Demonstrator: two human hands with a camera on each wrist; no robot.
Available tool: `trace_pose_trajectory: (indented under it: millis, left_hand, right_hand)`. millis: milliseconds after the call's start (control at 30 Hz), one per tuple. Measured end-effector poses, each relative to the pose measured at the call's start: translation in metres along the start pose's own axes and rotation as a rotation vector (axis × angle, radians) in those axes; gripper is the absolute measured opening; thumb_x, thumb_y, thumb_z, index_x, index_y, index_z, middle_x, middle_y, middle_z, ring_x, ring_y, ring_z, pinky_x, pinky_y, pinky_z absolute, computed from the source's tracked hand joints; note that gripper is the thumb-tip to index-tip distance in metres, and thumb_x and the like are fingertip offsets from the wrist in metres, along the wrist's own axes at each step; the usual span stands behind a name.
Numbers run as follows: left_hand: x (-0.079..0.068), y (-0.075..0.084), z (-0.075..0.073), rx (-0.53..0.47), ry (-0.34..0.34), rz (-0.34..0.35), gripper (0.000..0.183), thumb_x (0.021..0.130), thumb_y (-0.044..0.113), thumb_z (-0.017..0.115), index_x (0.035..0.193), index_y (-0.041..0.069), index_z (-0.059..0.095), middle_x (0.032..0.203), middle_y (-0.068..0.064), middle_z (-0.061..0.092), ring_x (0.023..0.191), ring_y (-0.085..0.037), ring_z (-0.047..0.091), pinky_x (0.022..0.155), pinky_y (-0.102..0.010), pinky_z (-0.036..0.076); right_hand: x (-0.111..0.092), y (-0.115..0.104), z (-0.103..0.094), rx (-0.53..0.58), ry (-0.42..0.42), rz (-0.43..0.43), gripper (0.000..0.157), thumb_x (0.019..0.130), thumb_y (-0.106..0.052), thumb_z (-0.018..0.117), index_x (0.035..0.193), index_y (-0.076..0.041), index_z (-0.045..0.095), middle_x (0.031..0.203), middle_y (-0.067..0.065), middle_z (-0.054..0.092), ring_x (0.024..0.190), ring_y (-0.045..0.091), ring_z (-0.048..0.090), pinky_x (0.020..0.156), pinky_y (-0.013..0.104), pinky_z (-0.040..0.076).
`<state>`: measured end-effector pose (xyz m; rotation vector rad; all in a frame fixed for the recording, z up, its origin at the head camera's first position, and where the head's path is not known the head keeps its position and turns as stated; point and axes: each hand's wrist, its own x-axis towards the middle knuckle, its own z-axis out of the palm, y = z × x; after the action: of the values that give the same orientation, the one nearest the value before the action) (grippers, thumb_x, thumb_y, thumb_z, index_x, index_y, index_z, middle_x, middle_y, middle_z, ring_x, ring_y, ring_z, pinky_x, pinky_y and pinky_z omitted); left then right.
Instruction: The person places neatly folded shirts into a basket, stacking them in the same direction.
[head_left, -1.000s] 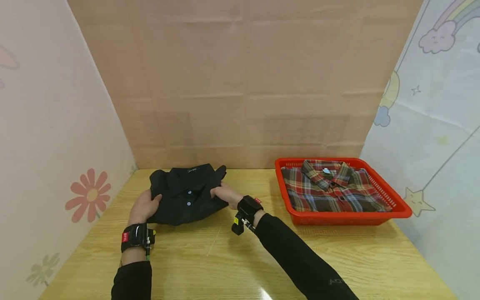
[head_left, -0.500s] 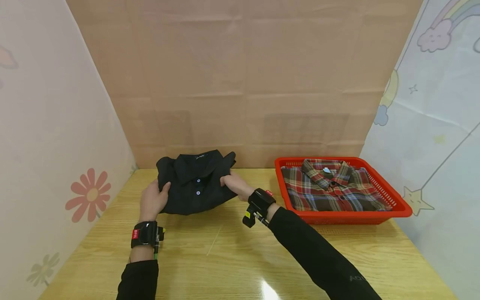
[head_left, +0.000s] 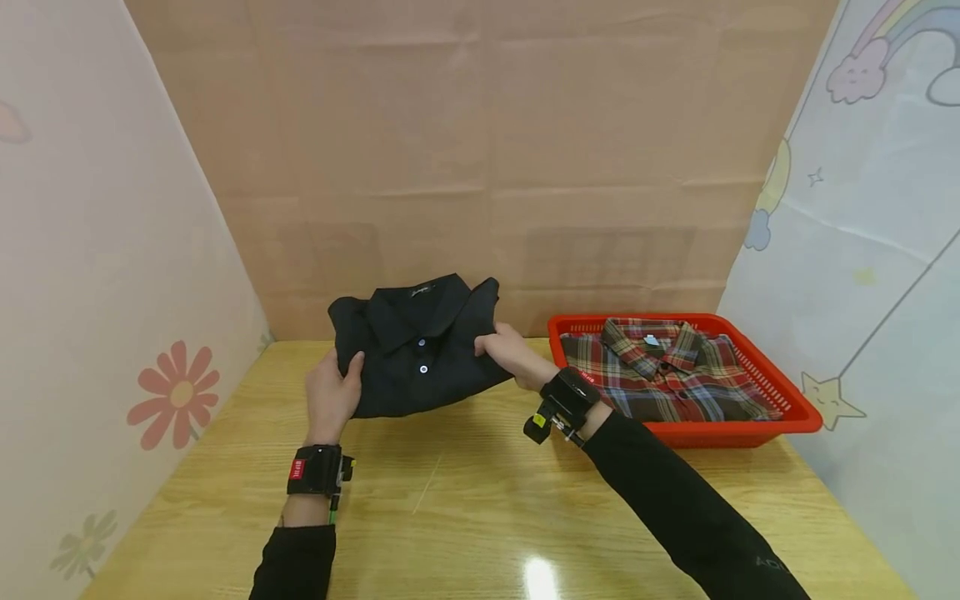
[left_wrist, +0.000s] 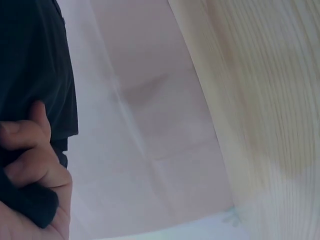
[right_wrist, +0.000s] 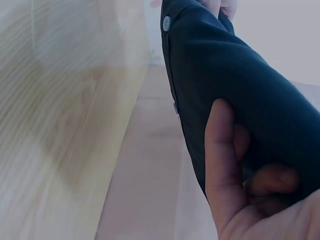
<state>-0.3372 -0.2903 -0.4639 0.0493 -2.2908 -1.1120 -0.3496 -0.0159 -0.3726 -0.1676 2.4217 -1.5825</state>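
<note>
A folded black collared shirt (head_left: 427, 350) with light buttons hangs above the table between both hands, collar at the top. My left hand (head_left: 333, 396) grips its left edge, thumb on the front. At the opposite edge, my right hand (head_left: 516, 357) pinches the cloth. In the left wrist view, curled fingers of the left hand (left_wrist: 35, 165) clasp the dark fabric behind. The right wrist view shows the right hand (right_wrist: 250, 185) with fingers bent round the shirt (right_wrist: 235, 75), and part of the left hand at the top.
A red plastic basket (head_left: 720, 435) stands on the right of the wooden table (head_left: 465, 517). In it lies a folded plaid shirt (head_left: 675, 383), collar up. A brown paper backdrop (head_left: 487, 167) rises behind, with patterned white walls on both sides.
Both hands have raised the black shirt off the table area and carried it to the right, closer to the basket. The plaid shirt and basket stay in place.
</note>
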Motion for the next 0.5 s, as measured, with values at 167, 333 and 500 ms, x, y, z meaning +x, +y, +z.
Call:
trace_pose_trajectory:
  millis: [167,333,500]
  left_hand:
    - [-0.004,0.008,0.007,-0.034,0.036,0.019,0.029,0.099,0.026,0.059,0.100,-0.003,0.063,0.084,-0.021,0.066,0.074,-0.033,0.061,0.063,-0.035,0.041]
    - [-0.007,0.020,0.014,-0.108,0.087,0.047,0.030,0.099,0.024,0.060,0.105,-0.004,0.063,0.086,-0.022,0.068,0.073,-0.033,0.063,0.062,-0.036,0.043]
    - [-0.010,0.032,0.025,-0.179,0.119,0.077,0.030,0.098,0.024,0.061,0.111,-0.003,0.062,0.085,-0.021,0.070,0.072,-0.032,0.067,0.062,-0.039,0.049]
  right_hand:
    - [-0.007,-0.003,-0.011,-0.020,-0.001,0.001,0.051,0.086,-0.013,0.050,0.134,0.001,0.042,0.134,0.016,0.050,0.109,0.032,0.052,0.098,0.042,0.045]
    - [-0.014,-0.008,-0.026,-0.074,-0.011,-0.009,0.053,0.086,-0.016,0.050,0.137,-0.002,0.041,0.135,0.016,0.049,0.108,0.033,0.053,0.093,0.039,0.045]
    - [-0.022,-0.005,-0.046,-0.096,-0.045,-0.063,0.045,0.087,-0.015,0.047,0.130,-0.002,0.044,0.130,0.017,0.050,0.100,0.033,0.052,0.083,0.038,0.042]
